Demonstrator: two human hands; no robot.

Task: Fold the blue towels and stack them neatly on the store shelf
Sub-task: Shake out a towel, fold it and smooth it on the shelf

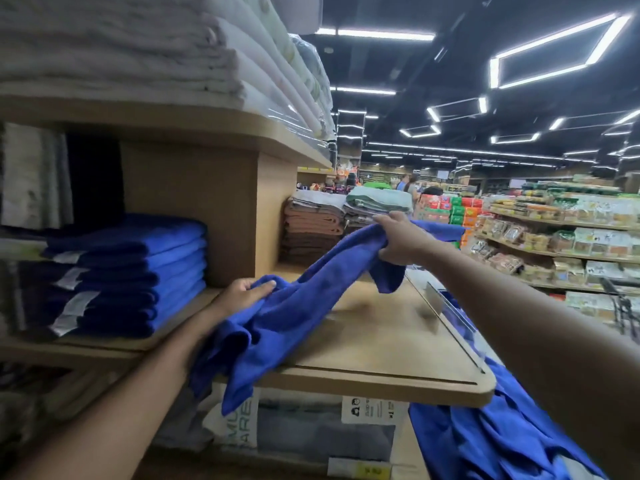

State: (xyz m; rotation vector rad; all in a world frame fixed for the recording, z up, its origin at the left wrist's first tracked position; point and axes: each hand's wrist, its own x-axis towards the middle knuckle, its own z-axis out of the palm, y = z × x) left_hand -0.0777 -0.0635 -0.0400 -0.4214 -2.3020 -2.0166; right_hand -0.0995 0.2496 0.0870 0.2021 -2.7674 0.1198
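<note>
An unfolded blue towel (pixel 298 306) stretches between my two hands above the wooden shelf (pixel 381 344). My left hand (pixel 242 292) grips its near end, which hangs crumpled over the shelf's front edge. My right hand (pixel 401 242) grips the far end, raised higher to the right. A stack of folded blue towels (pixel 145 271) with paper labels sits on the shelf at the left. More loose blue towels (pixel 485 438) lie heaped at the lower right, below the shelf corner.
White folded linens (pixel 138 53) fill the upper shelf. Brown and grey towel stacks (pixel 311 230) stand behind a wooden divider (pixel 221 209). Packaged bedding (pixel 304 427) sits under the shelf. Grocery shelves (pixel 554 230) line the aisle at right; people stand far off.
</note>
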